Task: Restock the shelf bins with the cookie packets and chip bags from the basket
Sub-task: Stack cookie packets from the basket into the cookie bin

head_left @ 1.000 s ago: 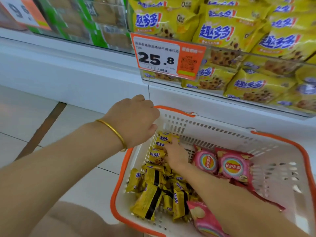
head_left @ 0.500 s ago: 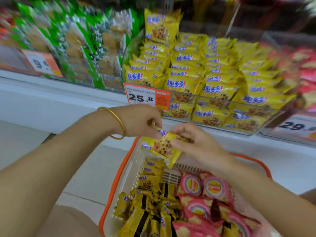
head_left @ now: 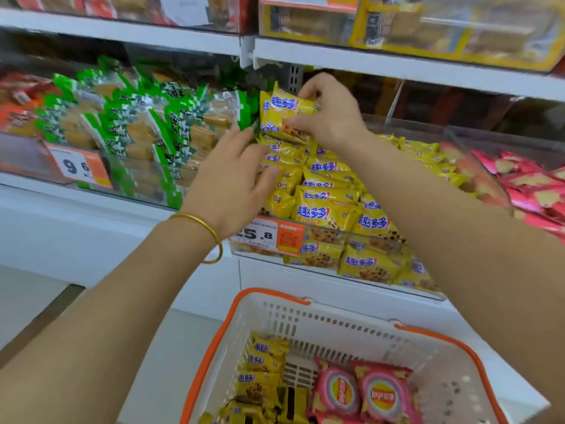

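Over the shelf bin (head_left: pixel 382 240), right hand (head_left: pixel 331 117) grip pinches a cookie packet (head_left: pixel 286 110); left hand (head_left: pixel 232 182), fingers spread, touches the stack (head_left: pixel 324 191).

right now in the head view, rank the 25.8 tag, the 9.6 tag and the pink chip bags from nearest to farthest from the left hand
1. 25.8 tag: just right of the left hand, beside its wrist.
2. 9.6 tag: well off to the left, at about the same height.
3. chip bags: lowest, down in the basket.
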### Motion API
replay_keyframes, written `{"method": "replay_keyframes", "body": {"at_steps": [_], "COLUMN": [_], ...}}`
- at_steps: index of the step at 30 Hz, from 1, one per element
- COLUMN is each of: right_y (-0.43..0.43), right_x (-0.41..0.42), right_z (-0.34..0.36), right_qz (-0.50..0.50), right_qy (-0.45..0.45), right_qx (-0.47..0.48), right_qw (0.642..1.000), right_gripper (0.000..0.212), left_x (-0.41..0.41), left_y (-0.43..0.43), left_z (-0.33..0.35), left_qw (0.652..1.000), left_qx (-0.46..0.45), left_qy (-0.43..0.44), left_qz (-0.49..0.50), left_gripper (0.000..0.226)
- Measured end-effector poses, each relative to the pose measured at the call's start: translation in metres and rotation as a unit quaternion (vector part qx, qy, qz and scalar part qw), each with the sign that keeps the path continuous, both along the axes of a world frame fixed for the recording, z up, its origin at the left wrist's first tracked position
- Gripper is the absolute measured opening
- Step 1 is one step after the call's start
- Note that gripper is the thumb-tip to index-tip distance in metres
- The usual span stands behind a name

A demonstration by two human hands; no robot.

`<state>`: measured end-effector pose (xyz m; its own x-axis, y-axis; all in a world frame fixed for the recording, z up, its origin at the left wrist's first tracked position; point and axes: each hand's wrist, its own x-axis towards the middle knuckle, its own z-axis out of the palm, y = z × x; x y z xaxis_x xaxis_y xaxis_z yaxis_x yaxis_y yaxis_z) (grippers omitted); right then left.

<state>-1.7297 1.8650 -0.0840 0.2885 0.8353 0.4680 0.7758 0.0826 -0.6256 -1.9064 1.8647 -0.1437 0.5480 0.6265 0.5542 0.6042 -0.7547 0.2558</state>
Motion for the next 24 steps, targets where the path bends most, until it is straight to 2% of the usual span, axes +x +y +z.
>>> {"method": "replay_keyframes", "body": {"at_steps": [5,8,10,15,17,21,24], "right_y": [0.048,0.053,0.050,0.038,0.031,0.007,-0.022], "right_x": [0.002,-0.002,-0.003,0.000,-0.001,-0.006,-0.009], "right_z": [-0.011,-0.017,-0.024,-0.013,-0.007,-0.002,0.001], "right_qz": [-0.033,-0.037,-0.034,-0.046,-0.051,-0.055,-0.059], "right_qy": [-0.082,-0.063,-0.065,-0.207,-0.233,-0.261,-0.275], "right_qx": [0.006,0.043,0.033,-0.061,-0.082,-0.054,-0.029], "right_qw": [0.996,0.996,0.997,0.975,0.968,0.962,0.959], "right_gripper": [0.034,0.033,0.033,0.040,0.044,0.050,0.044], "left_x": [0.001,0.001,0.002,0.001,0.000,-0.004,-0.009], "left_y": [0.007,0.007,0.007,0.008,0.007,-0.004,-0.022], "left_z": [-0.011,-0.013,-0.013,-0.014,-0.014,-0.010,-0.006], "left_qw": [0.999,0.999,0.999,0.999,0.999,0.999,0.996], "left_qx": [0.007,0.010,0.009,0.024,0.030,0.036,0.084], "left_qy": [0.032,0.033,0.033,0.038,0.039,0.037,0.028], "left_qz": [0.013,0.015,0.013,0.010,0.010,0.013,-0.009], "left_gripper": [0.070,0.068,0.068,0.066,0.064,0.058,0.046]}}
